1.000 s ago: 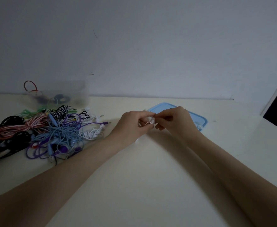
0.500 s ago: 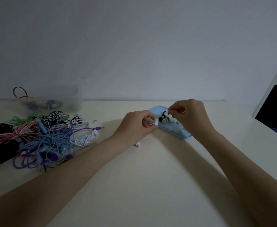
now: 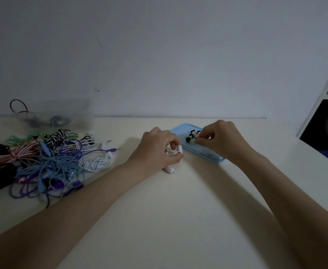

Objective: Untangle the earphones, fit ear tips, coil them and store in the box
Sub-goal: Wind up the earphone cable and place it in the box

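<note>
Currently left hand [image 3: 157, 150] pinches a white earbud [image 3: 179, 148] over the bench [image 3: 178, 220]; right hand [image 3: 220, 138] fingers pinch a white ear tip [image 3: 193, 141] on the blue lid [image 3: 178, 130]. Risk: tiny tip slips and rolls off, or the dangling second earbud [image 3: 170, 169] snags.

home room | cream table [image 3: 178, 220], white shelf [image 3: 322, 96] (dim)
</note>
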Available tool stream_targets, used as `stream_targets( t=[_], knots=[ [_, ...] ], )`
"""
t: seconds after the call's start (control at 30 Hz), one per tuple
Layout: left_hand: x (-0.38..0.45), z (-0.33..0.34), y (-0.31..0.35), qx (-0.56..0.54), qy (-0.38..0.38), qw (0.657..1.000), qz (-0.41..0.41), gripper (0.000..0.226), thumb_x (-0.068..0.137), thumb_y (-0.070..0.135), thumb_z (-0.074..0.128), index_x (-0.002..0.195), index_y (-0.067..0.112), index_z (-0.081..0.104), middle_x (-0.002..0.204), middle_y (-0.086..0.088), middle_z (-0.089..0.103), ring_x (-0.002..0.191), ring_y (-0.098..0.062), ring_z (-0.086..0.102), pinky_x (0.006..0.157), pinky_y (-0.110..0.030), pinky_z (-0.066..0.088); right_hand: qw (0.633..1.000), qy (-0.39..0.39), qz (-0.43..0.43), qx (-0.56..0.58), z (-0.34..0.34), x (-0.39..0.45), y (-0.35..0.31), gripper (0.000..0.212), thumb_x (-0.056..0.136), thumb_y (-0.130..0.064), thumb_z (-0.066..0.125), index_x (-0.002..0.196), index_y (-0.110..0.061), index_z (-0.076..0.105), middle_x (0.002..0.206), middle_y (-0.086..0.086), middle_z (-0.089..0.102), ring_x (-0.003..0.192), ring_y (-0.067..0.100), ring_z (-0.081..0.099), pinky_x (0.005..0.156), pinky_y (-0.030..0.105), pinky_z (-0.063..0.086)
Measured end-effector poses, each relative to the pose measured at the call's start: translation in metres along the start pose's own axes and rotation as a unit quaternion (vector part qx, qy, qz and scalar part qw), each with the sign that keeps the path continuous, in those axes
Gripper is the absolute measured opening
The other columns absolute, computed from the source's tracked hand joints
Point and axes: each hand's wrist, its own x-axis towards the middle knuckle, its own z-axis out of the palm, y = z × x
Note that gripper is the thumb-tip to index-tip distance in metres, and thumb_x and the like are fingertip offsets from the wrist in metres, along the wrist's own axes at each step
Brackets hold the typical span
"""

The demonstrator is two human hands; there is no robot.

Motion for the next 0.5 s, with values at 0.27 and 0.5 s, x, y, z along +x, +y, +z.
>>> stream_targets(
  t=[0.27,0.5],
  knots=[
    [-0.0045,-0.0067,-0.0040,-0.086,0.024,0.995,-0.043,0.008,0.082,0.016,0.067,0.087,0.022,0.064,0.078,0.014,0.061,0.075,-0.003,0.058,0.075,-0.016,0.043,0.996,-0.069,-0.022,-0.046,-0.0012,-0.0048,-0.0068,0.006,0.080,-0.015,0.068,0.082,-0.012,0.073,0.085,0.007,0.069,0.080,0.021,0.059,0.073,0.031,0.047],
    [-0.0037,-0.0078,-0.0049,-0.075,0.007,0.996,-0.041,0.020,0.083,0.012,0.066,0.101,0.020,0.068,0.083,0.007,0.063,0.080,-0.007,0.059,0.076,-0.018,0.044,0.998,-0.027,-0.026,0.043,-0.0013,-0.0031,-0.0105,0.005,0.079,-0.008,0.067,0.078,-0.010,0.073,0.060,-0.011,0.057,0.057,0.004,0.054,0.054,0.005,0.036]
  ],
)
